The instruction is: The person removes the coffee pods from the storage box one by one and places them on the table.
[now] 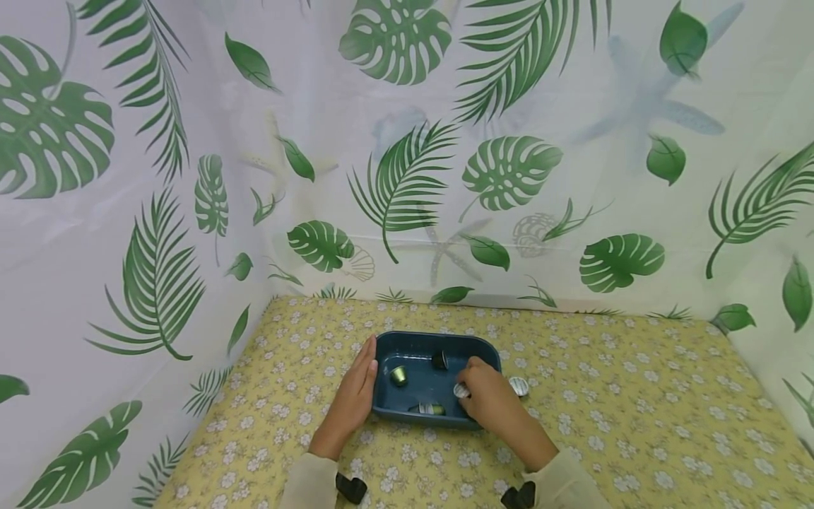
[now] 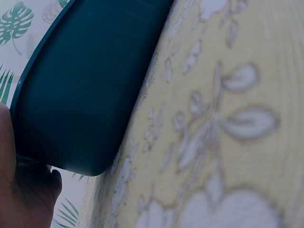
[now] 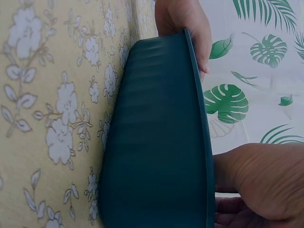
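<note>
A dark blue rectangular basin (image 1: 420, 418) sits on the table. My left hand (image 1: 356, 389) rests against its left side, fingers straight along the wall; in the right wrist view the left hand (image 3: 185, 21) shows at the far end. Over the right part of the basin, my right hand (image 1: 496, 399) pinches a coffee capsule (image 1: 461, 390) with a silvery lid, partly hidden by the fingers. Inside lie a green capsule (image 1: 398, 375) at the left, a dark capsule (image 1: 439, 360) near the back wall, and another green capsule (image 1: 432, 409) on its side by the front wall.
Another capsule (image 1: 518, 386), pale lid showing, lies on the table just right of the basin. A yellow flowered cloth (image 1: 623, 417) covers the table. White leaf-print sheets (image 1: 407, 184) stand behind it and at both sides.
</note>
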Demonstrator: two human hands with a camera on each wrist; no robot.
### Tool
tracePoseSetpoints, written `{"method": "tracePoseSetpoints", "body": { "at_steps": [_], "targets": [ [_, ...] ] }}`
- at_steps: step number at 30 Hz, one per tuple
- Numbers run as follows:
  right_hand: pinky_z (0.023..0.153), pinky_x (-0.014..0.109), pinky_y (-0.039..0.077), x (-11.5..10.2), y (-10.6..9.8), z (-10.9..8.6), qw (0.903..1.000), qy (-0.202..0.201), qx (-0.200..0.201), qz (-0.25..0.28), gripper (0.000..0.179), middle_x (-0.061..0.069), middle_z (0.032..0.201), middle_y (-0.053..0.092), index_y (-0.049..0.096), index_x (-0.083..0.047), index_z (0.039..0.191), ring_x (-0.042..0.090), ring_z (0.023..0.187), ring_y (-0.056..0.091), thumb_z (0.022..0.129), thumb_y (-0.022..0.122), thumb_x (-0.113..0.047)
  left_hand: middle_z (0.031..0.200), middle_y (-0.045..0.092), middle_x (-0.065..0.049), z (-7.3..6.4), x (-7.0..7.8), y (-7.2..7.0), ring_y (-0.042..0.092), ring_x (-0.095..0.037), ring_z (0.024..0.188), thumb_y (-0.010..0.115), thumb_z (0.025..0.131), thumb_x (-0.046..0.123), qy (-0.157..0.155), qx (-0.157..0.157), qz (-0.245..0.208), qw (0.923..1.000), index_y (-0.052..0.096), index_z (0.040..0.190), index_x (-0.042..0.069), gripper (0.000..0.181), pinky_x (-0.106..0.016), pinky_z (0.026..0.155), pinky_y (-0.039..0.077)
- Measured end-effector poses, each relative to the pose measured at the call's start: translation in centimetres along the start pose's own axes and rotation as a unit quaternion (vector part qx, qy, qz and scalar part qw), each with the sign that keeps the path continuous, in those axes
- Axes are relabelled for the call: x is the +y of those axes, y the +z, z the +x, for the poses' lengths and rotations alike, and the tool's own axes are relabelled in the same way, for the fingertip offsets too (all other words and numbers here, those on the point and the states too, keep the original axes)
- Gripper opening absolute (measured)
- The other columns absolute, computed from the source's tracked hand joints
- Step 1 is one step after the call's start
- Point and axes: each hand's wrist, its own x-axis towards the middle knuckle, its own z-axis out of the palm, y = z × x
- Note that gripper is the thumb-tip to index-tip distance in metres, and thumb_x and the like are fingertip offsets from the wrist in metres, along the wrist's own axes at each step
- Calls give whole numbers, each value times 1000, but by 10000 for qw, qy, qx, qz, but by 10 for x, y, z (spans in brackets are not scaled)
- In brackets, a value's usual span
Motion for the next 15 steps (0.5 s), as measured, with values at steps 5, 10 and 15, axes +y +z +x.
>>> {"method": "tracePoseSetpoints", "body": {
  "at_steps": [5, 10, 15],
  "targets": [
    [67, 30, 55, 2, 0, -2, 9995, -91, 296, 23, 25, 3, 90, 56, 76, 2, 104, 16, 79, 58, 80, 85, 0, 169, 7, 4, 0, -1, 0, 12, -28, 156, 30, 114, 24, -5, 0, 6, 10000, 11, 164, 19, 53, -49, 124, 17],
    [69, 30, 56, 4, 3, -4, 9984, -152, 523, 146, 29, 4, 91, 57, 76, 3, 106, 16, 80, 59, 79, 86, 1, 169, 7, 4, -1, 0, 0, 11, -27, 156, 29, 115, 26, -20, 1, 5, 10000, 11, 164, 18, 53, -49, 124, 17],
    [69, 30, 56, 3, 1, -7, 9967, -155, 753, 267, 31, 7, 96, 59, 75, 5, 108, 16, 82, 60, 79, 85, 2, 169, 7, 3, -1, -1, 0, 11, -26, 156, 30, 114, 25, 11, 16, -18, 10000, 13, 164, 14, 53, -49, 124, 17]
  ]
}}
